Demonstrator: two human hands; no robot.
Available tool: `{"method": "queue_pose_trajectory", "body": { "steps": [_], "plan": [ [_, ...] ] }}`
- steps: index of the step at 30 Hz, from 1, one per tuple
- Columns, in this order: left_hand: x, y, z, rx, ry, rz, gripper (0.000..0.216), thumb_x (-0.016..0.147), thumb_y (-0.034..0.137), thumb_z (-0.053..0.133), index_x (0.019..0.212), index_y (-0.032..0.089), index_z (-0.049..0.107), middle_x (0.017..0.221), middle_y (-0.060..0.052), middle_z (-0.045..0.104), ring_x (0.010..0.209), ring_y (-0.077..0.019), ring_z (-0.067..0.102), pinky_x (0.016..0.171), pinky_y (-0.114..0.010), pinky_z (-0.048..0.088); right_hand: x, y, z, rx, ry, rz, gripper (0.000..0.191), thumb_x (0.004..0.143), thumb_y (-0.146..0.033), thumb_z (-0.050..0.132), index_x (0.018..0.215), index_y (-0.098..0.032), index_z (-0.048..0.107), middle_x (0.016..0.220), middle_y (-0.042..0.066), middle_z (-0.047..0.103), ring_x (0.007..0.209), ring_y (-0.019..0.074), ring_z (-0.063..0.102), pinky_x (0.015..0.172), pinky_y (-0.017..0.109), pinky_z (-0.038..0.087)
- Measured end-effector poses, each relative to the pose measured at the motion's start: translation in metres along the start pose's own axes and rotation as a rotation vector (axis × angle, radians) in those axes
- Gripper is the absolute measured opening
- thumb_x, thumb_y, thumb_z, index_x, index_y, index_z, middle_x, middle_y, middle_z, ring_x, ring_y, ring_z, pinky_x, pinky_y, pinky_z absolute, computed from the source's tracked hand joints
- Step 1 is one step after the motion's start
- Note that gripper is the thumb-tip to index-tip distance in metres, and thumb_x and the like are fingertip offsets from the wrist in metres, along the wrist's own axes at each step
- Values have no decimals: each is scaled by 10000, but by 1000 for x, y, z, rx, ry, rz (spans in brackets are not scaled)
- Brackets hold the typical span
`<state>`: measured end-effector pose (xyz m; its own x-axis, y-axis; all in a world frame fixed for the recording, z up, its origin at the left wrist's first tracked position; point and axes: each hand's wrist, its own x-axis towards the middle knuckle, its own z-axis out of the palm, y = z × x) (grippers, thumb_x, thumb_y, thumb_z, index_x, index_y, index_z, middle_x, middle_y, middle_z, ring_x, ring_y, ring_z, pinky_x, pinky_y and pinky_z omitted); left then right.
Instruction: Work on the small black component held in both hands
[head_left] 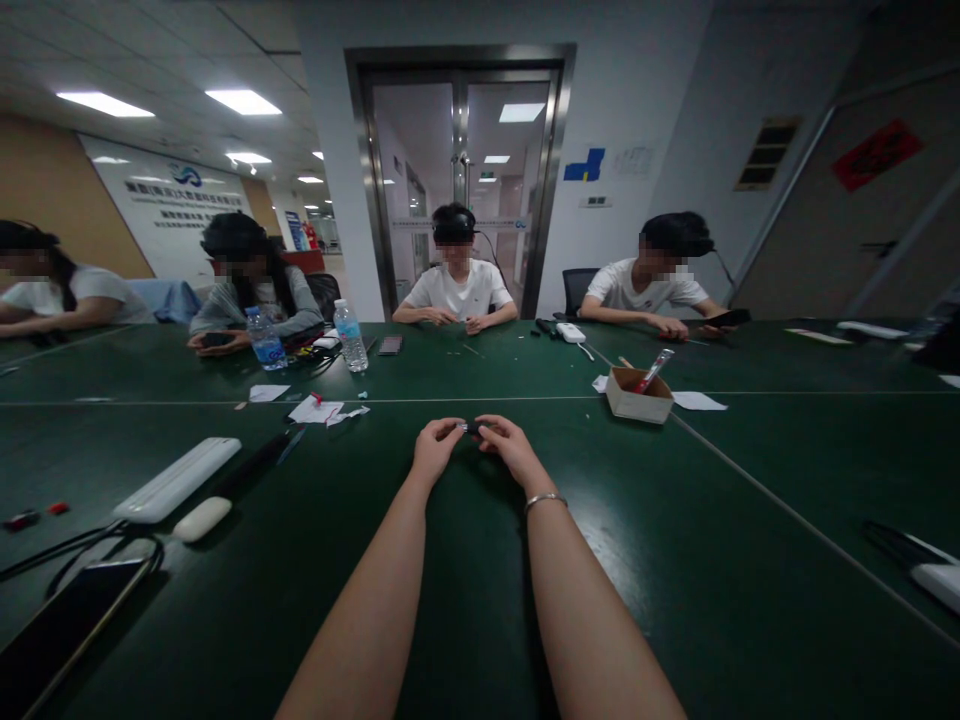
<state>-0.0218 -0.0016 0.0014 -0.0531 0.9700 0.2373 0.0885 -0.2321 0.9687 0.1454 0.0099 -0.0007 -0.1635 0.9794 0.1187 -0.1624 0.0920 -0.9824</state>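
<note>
Both my arms reach out over the dark green table (675,560). My left hand (435,447) and my right hand (506,443) meet at the fingertips, each pinching one end of a small dark object (471,428) held between them just above the tabletop. What the object is I cannot make out. A thin bracelet (545,499) circles my right wrist.
A small cardboard box (640,395) with a red-handled tool stands at the right. Paper scraps (315,410), two water bottles (350,337), a white power bank (177,479), a white case (201,519) and a phone (67,625) lie at left. Several people sit across the table.
</note>
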Motion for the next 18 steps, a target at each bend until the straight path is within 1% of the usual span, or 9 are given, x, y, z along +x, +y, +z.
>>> {"method": "queue_pose_trajectory", "body": {
  "steps": [2,5,8,10,13,18],
  "plan": [
    [0,-2,0,1,4,17,282,739,338,681,971,183,721,954,-88,715,900,-210,646,787,-335,506,0,-1,0,-2,-3,-1,389,641,-368,766,976,-194,675,728,15,690,599,121,601,642,275,491],
    [0,-4,0,-3,0,25,334,764,362,657,1054,200,689,913,-69,710,838,-191,644,739,-312,505,-1,-2,1,1,-2,-2,385,642,-365,768,973,-192,677,722,14,691,588,119,599,636,275,493],
    [0,-2,0,18,-20,10,298,782,390,632,996,195,702,898,-68,710,818,-190,643,717,-304,501,-1,-1,1,6,-3,-2,383,635,-366,777,963,-193,681,713,14,690,583,122,601,628,277,498],
    [-1,0,0,15,-40,14,283,775,374,642,977,189,712,935,-77,714,861,-200,646,749,-314,504,-1,-1,0,16,1,-2,383,631,-373,780,956,-197,682,711,13,690,590,125,607,627,279,500],
    [-2,2,-1,-6,-67,25,297,756,316,660,1017,184,711,982,-85,716,906,-210,647,798,-335,508,0,0,0,18,11,-5,385,627,-386,780,951,-201,683,710,10,684,588,123,604,622,277,497],
    [-1,0,-1,-14,-76,19,300,766,286,650,1042,184,709,1016,-92,714,942,-218,648,857,-365,506,0,-1,0,10,17,-1,399,618,-397,781,949,-198,682,711,14,681,578,123,597,627,292,496]
  ]
}}
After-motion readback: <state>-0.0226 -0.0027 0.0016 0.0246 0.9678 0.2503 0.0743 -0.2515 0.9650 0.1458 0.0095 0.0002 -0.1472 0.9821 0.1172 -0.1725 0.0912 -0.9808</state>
